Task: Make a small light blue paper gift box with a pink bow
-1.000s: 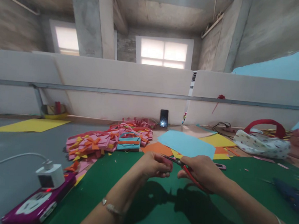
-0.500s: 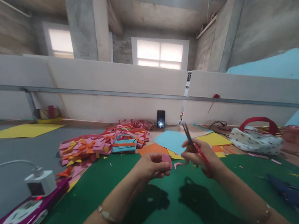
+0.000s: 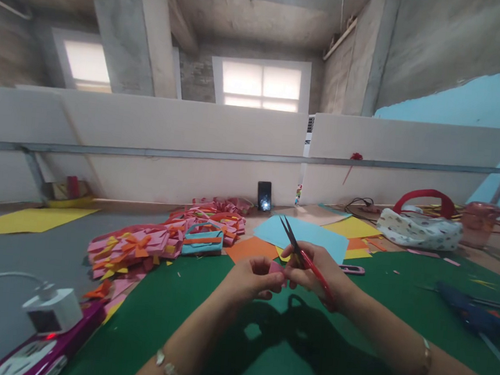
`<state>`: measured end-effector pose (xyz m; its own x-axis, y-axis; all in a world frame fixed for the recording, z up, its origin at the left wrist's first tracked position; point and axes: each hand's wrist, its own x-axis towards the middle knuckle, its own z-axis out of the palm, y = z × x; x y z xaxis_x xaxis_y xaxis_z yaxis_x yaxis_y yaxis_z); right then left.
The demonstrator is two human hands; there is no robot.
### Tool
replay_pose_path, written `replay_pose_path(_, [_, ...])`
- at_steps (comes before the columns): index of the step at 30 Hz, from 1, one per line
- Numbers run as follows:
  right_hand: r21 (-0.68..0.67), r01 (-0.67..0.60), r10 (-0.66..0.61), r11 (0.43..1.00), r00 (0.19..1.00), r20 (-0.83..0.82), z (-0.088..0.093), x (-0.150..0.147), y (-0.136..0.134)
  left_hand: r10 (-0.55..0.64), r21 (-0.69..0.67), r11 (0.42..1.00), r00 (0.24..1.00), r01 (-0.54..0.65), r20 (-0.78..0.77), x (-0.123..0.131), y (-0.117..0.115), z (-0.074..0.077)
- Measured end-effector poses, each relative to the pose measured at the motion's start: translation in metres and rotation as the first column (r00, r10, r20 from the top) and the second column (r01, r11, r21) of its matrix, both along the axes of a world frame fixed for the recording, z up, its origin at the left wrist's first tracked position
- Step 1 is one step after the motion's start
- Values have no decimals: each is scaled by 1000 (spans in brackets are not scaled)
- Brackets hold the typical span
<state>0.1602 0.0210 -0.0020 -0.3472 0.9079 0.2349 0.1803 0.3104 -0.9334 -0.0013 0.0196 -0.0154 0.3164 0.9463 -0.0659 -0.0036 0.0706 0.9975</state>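
My left hand (image 3: 253, 279) pinches a small pink paper piece (image 3: 276, 268) above the green mat (image 3: 203, 323). My right hand (image 3: 317, 270) grips red-handled scissors (image 3: 299, 252), blades pointing up and to the left, and touches the left hand's fingertips. Both hands are closed. A pile of pink paper bags with orange bows (image 3: 140, 245) and a blue paper bag (image 3: 202, 242) lie to the left, beyond the mat.
Light blue (image 3: 316, 235), orange (image 3: 251, 248) and yellow (image 3: 354, 227) sheets lie behind the hands. A phone (image 3: 264, 196) leans on the white partition. A patterned pouch with red handle (image 3: 417, 225) and a pink cup (image 3: 481, 224) sit right. A blue glue gun (image 3: 469, 312) lies right. A charger on a purple power strip (image 3: 48, 324) sits left.
The scissors swung up from lying across the hands to pointing upward. My right hand then came back against the left hand and the pink piece. The camera drifted right.
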Motion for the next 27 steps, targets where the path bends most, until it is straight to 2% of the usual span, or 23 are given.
replay_pose_path(5, [13,24,-25,1000,999,48,1,1,-1,86,-2,996,996,-86,5,0,-3,4])
replay_pose_path(8, [111,52,-73,992,978,194,3,5,0,169,-25,986,982,-167,87,0,-5,8])
replay_pose_path(11, [218,-8,-69,976,937,343,1,8,1,226,-57,974,958,-219,179,-1,-6,10])
replay_pose_path(14, [272,-49,-69,961,910,408,-1,9,0,240,-72,971,937,-229,254,-2,-5,11])
replay_pose_path(20, [461,39,-293,886,819,493,-6,5,-1,232,-93,973,902,-213,363,-3,-1,7])
replay_pose_path(27, [459,51,-306,887,809,502,-5,3,-2,231,-138,971,912,-194,340,-2,-2,7])
